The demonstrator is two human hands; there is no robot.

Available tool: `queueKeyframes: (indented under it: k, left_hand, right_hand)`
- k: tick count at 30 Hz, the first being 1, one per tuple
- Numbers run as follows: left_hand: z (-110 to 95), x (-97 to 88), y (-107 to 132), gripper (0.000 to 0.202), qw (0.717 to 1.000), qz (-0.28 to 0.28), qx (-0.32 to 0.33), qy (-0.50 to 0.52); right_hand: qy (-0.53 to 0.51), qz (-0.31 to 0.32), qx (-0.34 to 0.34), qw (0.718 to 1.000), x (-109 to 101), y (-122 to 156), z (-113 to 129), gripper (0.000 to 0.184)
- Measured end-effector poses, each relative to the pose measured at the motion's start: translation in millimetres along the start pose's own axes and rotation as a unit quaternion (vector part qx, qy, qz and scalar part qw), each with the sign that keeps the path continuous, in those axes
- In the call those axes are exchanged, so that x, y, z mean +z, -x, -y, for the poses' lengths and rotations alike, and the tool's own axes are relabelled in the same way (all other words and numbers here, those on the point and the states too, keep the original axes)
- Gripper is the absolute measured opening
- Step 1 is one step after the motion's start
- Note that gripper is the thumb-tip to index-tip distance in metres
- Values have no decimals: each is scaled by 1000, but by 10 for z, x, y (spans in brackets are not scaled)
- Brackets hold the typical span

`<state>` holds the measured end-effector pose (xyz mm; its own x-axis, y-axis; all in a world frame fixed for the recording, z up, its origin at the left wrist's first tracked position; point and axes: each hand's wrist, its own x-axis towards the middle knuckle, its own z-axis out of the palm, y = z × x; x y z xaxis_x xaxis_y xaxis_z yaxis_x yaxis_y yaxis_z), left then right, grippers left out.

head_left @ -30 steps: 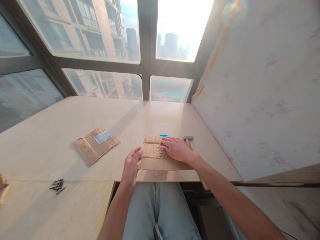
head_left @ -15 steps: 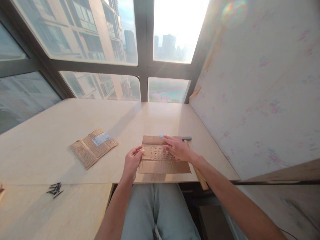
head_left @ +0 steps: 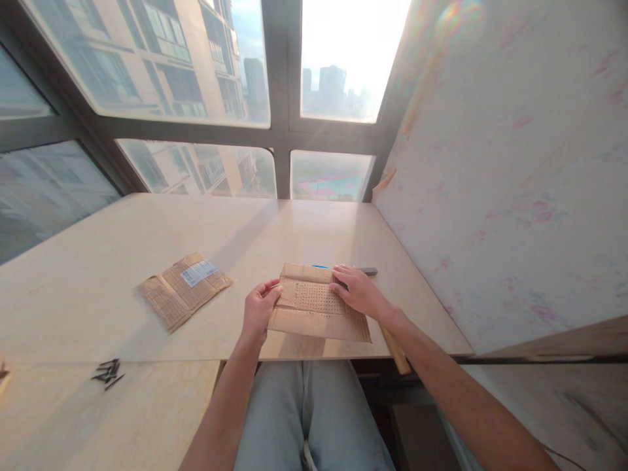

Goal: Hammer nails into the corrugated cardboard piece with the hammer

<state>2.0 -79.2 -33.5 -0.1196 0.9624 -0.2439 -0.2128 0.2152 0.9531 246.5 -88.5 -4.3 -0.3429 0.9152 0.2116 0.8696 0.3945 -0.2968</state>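
A creased piece of brown cardboard (head_left: 314, 320) with rows of small punched holes is tilted slightly, its near edge raised off the table. My left hand (head_left: 260, 307) pinches its left edge between thumb and fingers. At the right side my right hand (head_left: 360, 291) grips the sheet with bent fingers; where the thumb lies is partly hidden. Just beyond the cardboard's far edge, a bit of something blue (head_left: 320, 266) shows. A hammer lies under my right forearm, its wooden handle (head_left: 395, 352) jutting past the table edge and its grey head (head_left: 367, 271) partly covered.
Another folded cardboard piece (head_left: 184, 291) with a white label lies to the left. Several dark nails or screws (head_left: 108, 374) sit in a small pile on the lower left surface. Windows stand behind the pale table (head_left: 196, 222), and a flowered wall (head_left: 510, 183) bounds the right.
My right hand has slid from the cardboard's middle to its right side, closing from a flat pose. The cardboard has tilted and its near edge has risen. My left hand keeps hold of the left edge.
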Motion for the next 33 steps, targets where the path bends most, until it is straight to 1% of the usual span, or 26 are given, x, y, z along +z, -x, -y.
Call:
queueKeyframes:
  k: [5, 10, 14, 18, 22, 24, 25, 26, 27, 28, 29, 30, 31, 33]
  left_hand:
    - [22, 21, -22, 53, 1000, -5, 6, 0]
    - [9, 52, -73, 54, 1000, 3, -19, -5]
    - [-6, 40, -88, 56, 999, 20, -26, -4]
    - [26, 19, -98, 55, 999, 26, -35, -11]
    - [60, -3, -112, 51, 998, 34, -18, -47]
    - [45, -12, -110, 45, 993, 30, 24, -108]
    - [24, -12, -105, 42, 986, 20, 66, -152]
    - [-6, -7, -96, 39, 971, 8, 123, -203]
    - [-44, 4, -86, 37, 948, 2, 190, -257]
    - [-90, 23, -76, 36, 917, 7, 256, -307]
    - [-139, 49, -69, 36, 882, 28, 315, -351]
    - [-190, 82, -67, 37, 847, 63, 360, -386]
    - [-238, 121, -72, 37, 816, 105, 390, -414]
    - [-315, 204, -105, 35, 764, 182, 415, -459]
  right_hand:
    - [9, -28, 14, 999, 13, -23, -30, 27]
    - [36, 3, -17, 999, 47, -39, 33, 30]
    - [64, 11, -36, 997, 64, -28, 74, 35]
    - [96, 28, -37, 994, 29, -34, 115, 42]
    - [114, 47, -20, 992, -33, -73, 205, 47]
    - [126, 58, -9, 990, -56, -94, 255, 48]
    - [131, 63, -4, 989, -64, -102, 275, 49]
    - [134, 68, -1, 989, -70, -108, 291, 50]
    - [135, 72, 1, 988, -72, -111, 302, 51]
    - [134, 73, 2, 988, -72, -112, 308, 52]
    - [132, 73, 2, 989, -70, -112, 309, 53]
    - [130, 70, 0, 989, -67, -110, 307, 53]
    - [130, 67, -1, 989, -62, -107, 304, 54]
    - [132, 61, -3, 989, -49, -102, 295, 55]
